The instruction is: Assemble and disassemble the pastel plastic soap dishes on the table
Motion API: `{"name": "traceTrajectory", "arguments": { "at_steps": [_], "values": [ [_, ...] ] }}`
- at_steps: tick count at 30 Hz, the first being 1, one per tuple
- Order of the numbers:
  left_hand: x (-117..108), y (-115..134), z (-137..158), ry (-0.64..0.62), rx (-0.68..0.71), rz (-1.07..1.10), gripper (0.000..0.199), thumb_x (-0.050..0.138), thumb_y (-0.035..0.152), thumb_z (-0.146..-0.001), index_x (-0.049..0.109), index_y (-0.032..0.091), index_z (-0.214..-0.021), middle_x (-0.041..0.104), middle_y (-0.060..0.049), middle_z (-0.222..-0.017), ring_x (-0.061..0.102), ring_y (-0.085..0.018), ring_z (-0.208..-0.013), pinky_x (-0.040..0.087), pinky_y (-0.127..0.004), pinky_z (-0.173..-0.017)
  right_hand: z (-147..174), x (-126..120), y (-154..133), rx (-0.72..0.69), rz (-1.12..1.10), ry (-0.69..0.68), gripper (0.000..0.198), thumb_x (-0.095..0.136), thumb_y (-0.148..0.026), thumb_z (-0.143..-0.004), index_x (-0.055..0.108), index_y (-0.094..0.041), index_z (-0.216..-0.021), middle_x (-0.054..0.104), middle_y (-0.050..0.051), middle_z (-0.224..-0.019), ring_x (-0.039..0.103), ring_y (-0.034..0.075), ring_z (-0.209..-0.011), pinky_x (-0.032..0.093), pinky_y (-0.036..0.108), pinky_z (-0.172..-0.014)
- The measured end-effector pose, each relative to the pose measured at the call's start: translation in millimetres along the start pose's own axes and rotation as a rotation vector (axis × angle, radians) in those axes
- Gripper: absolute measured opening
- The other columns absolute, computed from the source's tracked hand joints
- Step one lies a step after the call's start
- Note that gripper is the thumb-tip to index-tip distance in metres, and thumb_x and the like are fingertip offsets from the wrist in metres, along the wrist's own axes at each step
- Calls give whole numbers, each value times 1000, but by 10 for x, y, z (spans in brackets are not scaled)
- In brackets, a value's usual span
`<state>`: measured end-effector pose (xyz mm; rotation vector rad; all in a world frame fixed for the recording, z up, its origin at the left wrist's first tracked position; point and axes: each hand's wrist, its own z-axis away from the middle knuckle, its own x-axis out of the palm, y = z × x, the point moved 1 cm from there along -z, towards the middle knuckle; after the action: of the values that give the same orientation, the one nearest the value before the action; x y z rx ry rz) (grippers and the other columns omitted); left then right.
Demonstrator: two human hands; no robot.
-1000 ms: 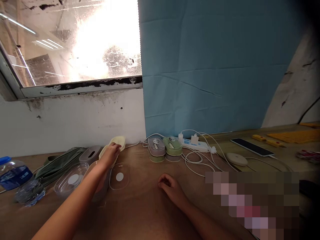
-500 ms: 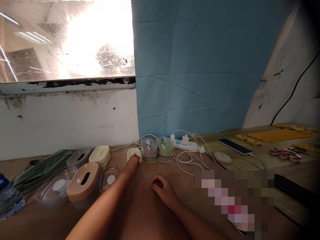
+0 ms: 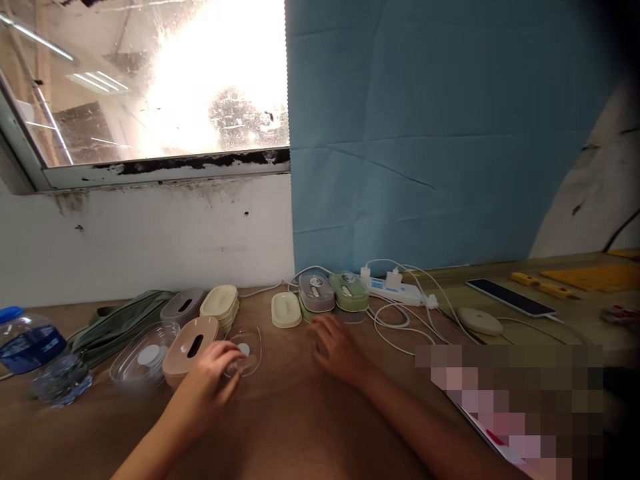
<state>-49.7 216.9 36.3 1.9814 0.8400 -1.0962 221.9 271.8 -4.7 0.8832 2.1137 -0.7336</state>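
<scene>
My left hand [image 3: 213, 373] hovers over a clear plastic lid or shallow tray [image 3: 254, 360] with a white round label. Its thumb and fingers are apart, holding nothing that I can see; whether they touch the plastic is unclear. My right hand [image 3: 336, 348] reaches forward, fingers loosely spread, close in front of a grey-purple lunch box [image 3: 317, 297] with a clear top. Contact with the box cannot be made out. A green lunch box [image 3: 350, 293] adjoins it on the right. To the left of the grey-purple one lies a cream oval lid [image 3: 286, 310].
Left of my left hand are a peach box [image 3: 187, 347], stacked cream lids [image 3: 219, 303], a clear container [image 3: 135, 363], a mauve-grey box [image 3: 183, 305], a green bag [image 3: 120, 327] and a water bottle [image 3: 45, 360]. A power strip [image 3: 400, 291] with cables and a phone [image 3: 510, 298] lie right.
My left hand has come back from the cream lid to the clear plastic piece. My right hand has moved forward to the lunch boxes, its fingers uncurling. The view has turned left.
</scene>
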Motion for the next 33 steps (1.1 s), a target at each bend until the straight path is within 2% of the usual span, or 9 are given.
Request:
{"name": "traceTrajectory", "arguments": {
  "at_steps": [3, 5, 9, 13, 17, 21, 24, 29, 33],
  "values": [
    [178, -3, 262, -44, 100, -17, 31, 47, 17, -80, 58, 25, -108, 55, -7, -118, 50, -23, -110, 44, -37, -93, -406, -27, 226, 122, 265, 16, 55, 52, -22, -73, 41, -11, -126, 40, 14, -132, 30, 28, -124, 22, 40, -104],
    [355, -53, 354, -28, 105, -49, 39, 44, 13, -81, 53, 26, -116, 51, -7, -126, 45, -23, -117, 42, -40, -97, -608, -1, 353, 126, 295, -22, 67, 57, -25, -69, 35, -10, -130, 34, 15, -137, 24, 30, -128, 20, 42, -104],
    [574, -222, 396, 50, 11, -23, 37, 38, 15, -85, 51, 23, -119, 54, -8, -123, 49, -22, -114, 43, -40, -96, -732, 89, 476, 97, 334, -136, 64, 60, -18, -62, 45, -12, -124, 46, 17, -129, 41, 33, -118, 30, 44, -97],
    [592, -298, 384, 96, -51, 49, 34, 37, 18, -87, 55, 22, -115, 61, -9, -108, 56, -21, -102, 48, -36, -88, -666, 134, 464, 49, 381, -194, 62, 53, -11, -67, 42, -10, -127, 42, 19, -133, 39, 34, -120, 30, 46, -97],
    [586, -281, 402, 88, -24, 70, 34, 37, 15, -86, 57, 24, -112, 63, -8, -102, 57, -20, -96, 49, -33, -85, -663, 102, 484, -14, 395, -245, 64, 54, -12, -66, 40, -10, -129, 42, 18, -133, 38, 34, -122, 29, 46, -98],
    [598, -277, 420, 92, 5, 47, 34, 37, 12, -85, 57, 23, -110, 62, -8, -99, 57, -20, -95, 48, -34, -86, -750, -70, 549, -28, 396, -241, 63, 51, -10, -66, 41, -10, -128, 46, 16, -131, 43, 29, -119, 33, 42, -97],
    [579, -253, 426, 135, 27, -3, 34, 39, 14, -84, 53, 19, -114, 57, -12, -110, 53, -23, -104, 46, -39, -90, -772, -276, 492, -24, 391, -206, 61, 50, -9, -67, 40, -7, -128, 46, 18, -130, 43, 29, -119, 33, 43, -98],
    [489, -88, 494, 233, 157, -75, 38, 42, 14, -83, 47, 20, -120, 50, -12, -121, 43, -24, -118, 40, -42, -97, -421, -514, 145, -150, 253, -161, 57, 45, -10, -73, 40, -15, -130, 42, 7, -135, 34, 22, -127, 23, 41, -107],
    [430, 115, 553, 214, 381, -65, 44, 43, 11, -82, 41, 23, -125, 49, -8, -124, 38, -22, -124, 34, -41, -103, 243, -382, -90, -230, -55, -236, 51, 48, -16, -74, 48, -20, -125, 48, 3, -130, 37, 23, -125, 22, 44, -108]
  ]
}}
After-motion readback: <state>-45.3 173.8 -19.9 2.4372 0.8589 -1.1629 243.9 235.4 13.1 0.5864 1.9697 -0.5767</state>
